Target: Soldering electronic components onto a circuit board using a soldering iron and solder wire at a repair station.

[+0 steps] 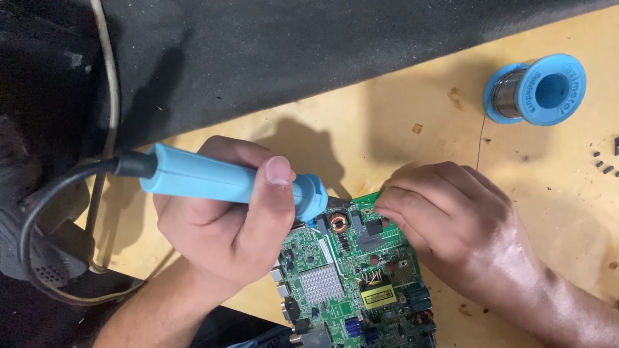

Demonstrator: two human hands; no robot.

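Note:
My left hand [222, 225] is wrapped around the light blue handle of a soldering iron [225, 180], thumb on top. Its tip points right, down onto the top edge of a green circuit board [351, 277]. My right hand [445, 219] rests on the board's upper right corner, fingers curled and pinched at the edge near the iron's tip. What the fingertips pinch is too small to tell. A thin solder wire [480, 138] runs from the spool down toward this hand. The board carries a silver heat sink [320, 283], a copper coil [338, 223] and a yellow transformer [377, 295].
A blue spool of solder [536, 90] lies at the upper right on the tan wooden table [412, 122]. Black fabric [258, 58] covers the top and left. The iron's black cord [45, 200] loops at the left. Small dark parts [603, 164] lie at the right edge.

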